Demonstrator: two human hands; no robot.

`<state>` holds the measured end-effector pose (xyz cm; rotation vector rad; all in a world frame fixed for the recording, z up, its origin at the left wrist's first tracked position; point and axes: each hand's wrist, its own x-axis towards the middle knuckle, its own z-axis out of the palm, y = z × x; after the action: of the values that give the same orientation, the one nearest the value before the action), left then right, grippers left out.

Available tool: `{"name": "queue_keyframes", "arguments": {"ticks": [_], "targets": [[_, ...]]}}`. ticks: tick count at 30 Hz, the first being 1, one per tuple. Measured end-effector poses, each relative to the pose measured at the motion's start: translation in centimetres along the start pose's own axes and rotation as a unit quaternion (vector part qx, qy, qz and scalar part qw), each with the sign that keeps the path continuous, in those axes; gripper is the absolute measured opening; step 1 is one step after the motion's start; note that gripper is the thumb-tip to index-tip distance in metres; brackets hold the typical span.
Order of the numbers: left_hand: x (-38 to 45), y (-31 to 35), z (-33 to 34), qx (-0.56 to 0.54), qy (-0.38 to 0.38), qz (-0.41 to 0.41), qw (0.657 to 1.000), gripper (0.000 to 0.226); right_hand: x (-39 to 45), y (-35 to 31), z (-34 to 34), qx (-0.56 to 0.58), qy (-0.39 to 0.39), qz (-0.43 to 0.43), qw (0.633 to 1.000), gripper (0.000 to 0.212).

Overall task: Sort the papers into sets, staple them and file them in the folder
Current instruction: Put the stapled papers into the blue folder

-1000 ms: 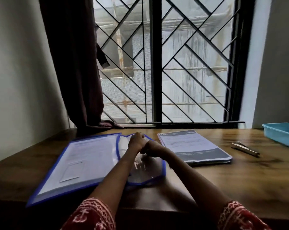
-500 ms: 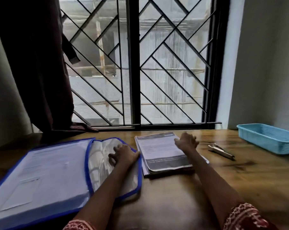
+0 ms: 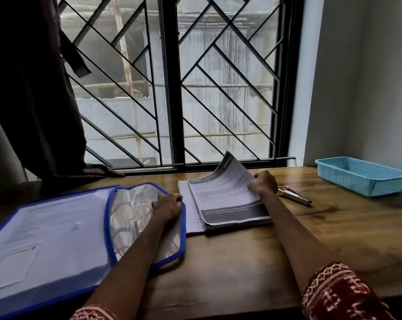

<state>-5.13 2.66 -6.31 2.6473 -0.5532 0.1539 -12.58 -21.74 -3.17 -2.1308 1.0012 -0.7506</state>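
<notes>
- Right hand (image 3: 263,184) pinches the top sheets of the paper stack (image 3: 227,204) on the wooden desk (image 3: 241,262), curling their far edge upward.
- Left hand (image 3: 168,206) rests, fingers loosely bent, on the open blue folder's (image 3: 57,239) clear flap (image 3: 130,215).
- Stapler (image 3: 293,195) lies just right of the stack.

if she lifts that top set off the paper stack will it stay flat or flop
Probably flop: the top set already curls upward at its far corner where the right hand lifts its edge. It looks thin, so likely light. Sliding off the paper stack seems easy, since the sheets look smooth.
</notes>
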Motion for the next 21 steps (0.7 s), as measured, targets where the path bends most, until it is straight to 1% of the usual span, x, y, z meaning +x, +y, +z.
{"name": "queue_keyframes", "arguments": {"ticks": [2, 4, 6, 8, 9, 11, 12, 15, 16, 18, 20, 21], "targets": [[0.0, 0.0, 0.1, 0.003, -0.002, 0.005, 1.000, 0.037, 0.0, 0.0, -0.3, 0.018, -0.001, -0.032, 0.999, 0.013], [0.0, 0.1, -0.1, -0.001, 0.007, 0.006, 1.000, 0.036, 0.2, 0.1, -0.5, 0.054, 0.005, -0.068, 0.996, 0.014], [0.1, 0.0, -0.4, -0.037, 0.026, -0.005, 0.999, 0.037, 0.5, -0.1, -0.6, 0.134, 0.004, -0.103, 0.986, 0.012], [0.6, -0.2, -0.4, -0.104, 0.035, -0.022, 0.994, 0.050, 0.5, -0.6, -0.3, 0.250, 0.000, -0.105, 0.963, 0.008], [0.7, -0.3, -0.5, -0.133, 0.030, -0.028, 0.990, 0.058, 0.2, -1.0, -0.2, 0.311, -0.003, -0.098, 0.945, 0.013], [0.6, -0.2, -0.5, -0.182, 0.025, -0.010, 0.983, 0.075, -0.6, -1.8, -0.1, 0.408, -0.009, -0.096, 0.908, 0.024], [0.6, 0.0, -0.5, -0.210, 0.037, 0.017, 0.977, 0.073, -0.9, -2.2, 0.0, 0.440, -0.014, -0.103, 0.892, 0.025], [0.2, 1.3, -1.0, -0.307, 0.131, 0.096, 0.938, 0.044, -1.6, -3.4, -0.4, 0.495, -0.012, -0.131, 0.859, 0.023], [0.1, 1.9, -1.2, -0.327, 0.166, 0.113, 0.923, 0.043, -1.6, -3.7, -0.6, 0.507, 0.003, -0.143, 0.850, 0.022], [-0.2, 2.9, -1.6, -0.334, 0.221, 0.142, 0.905, 0.046, -2.0, -4.2, -0.7, 0.504, 0.036, -0.165, 0.847, 0.014], [-0.1, 3.6, -1.2, -0.317, 0.248, 0.172, 0.899, 0.034, -2.2, -4.5, -0.7, 0.493, 0.059, -0.179, 0.849, 0.007], [0.0, 3.9, -1.1, -0.309, 0.251, 0.177, 0.900, 0.030, -2.1, -4.5, -0.8, 0.488, 0.066, -0.179, 0.852, 0.008]]}}
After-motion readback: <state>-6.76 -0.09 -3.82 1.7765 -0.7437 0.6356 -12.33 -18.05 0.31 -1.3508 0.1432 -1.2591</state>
